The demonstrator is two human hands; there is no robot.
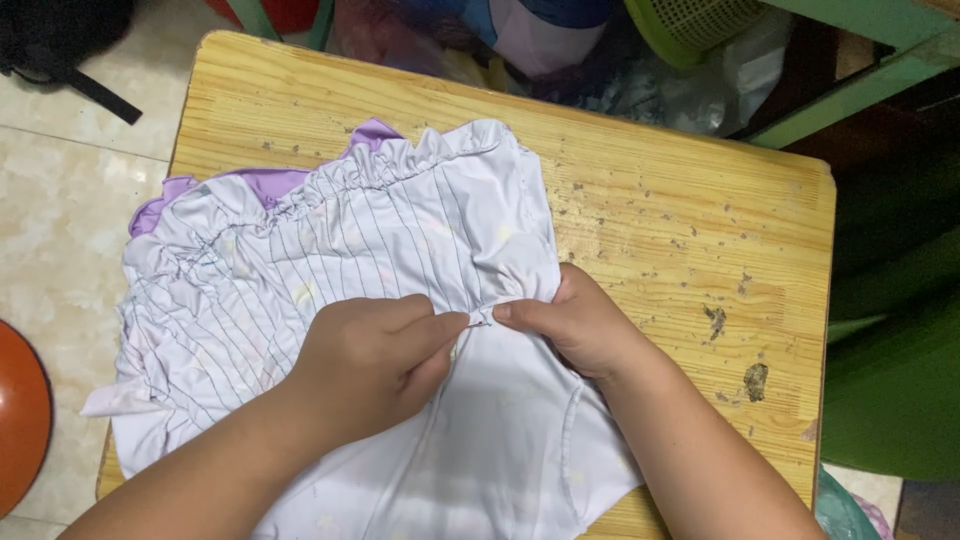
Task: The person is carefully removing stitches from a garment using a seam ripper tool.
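A pale lilac-white garment lies spread across the wooden surface, covering most of its left and middle part and spilling a little over the near and left edges. The cloth is ruled with thin dark lines that run from a gathered, ruffled band at the far edge down toward the person, and a brighter purple lining peeks out behind the ruffles at the far left. Both hands rest on the garment near its middle, drawn close together. The left hand lies knuckles up on the lined cloth, with thumb and forefinger pinched on a small fold of fabric. The right hand meets it from the other side, its fingertips closed on the same small fold, so the two hands almost touch at that pinch. Something thin sits between the left fingertips at the fold, too small to make out. The right part of the surface is bare wood, flecked with dark spots and scuffs. Beyond the far edge lies a heap of bags and cloth and a green woven basket. On the tiled floor to the left, a round orange thing shows at the edge of view, and a black strap lies at the far left.
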